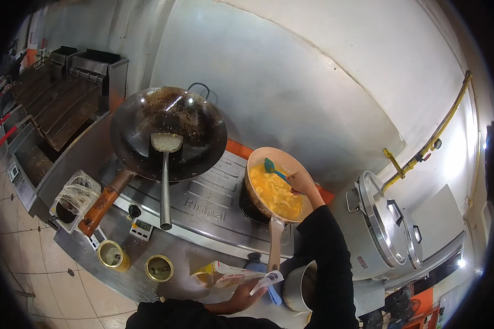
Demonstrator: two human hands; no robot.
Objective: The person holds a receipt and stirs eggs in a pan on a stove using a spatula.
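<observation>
My right hand (301,184) grips a teal silicone spatula (276,170), its head dipped in yellow-orange liquid with pale pieces (278,195). That mixture fills the bottom of a pan (254,164) with a light interior and a beige handle (275,242), set on the right side of a Rinnai gas stove (214,193). Below the pan handle, my left hand (247,297) holds a printed plastic packet (232,275) with yellowish contents, tilted on its side. A blue utensil (273,294) shows beside that hand, partly covered by the packet.
A large wok (140,119) with a steel turner (165,181) in it occupies the left burner. Two golden cans (114,256), timers (141,228) and a plastic-covered container (74,201) line the front. A metal pot (298,288) and big lidded pots (366,230) stand right; fryer baskets (66,111) left.
</observation>
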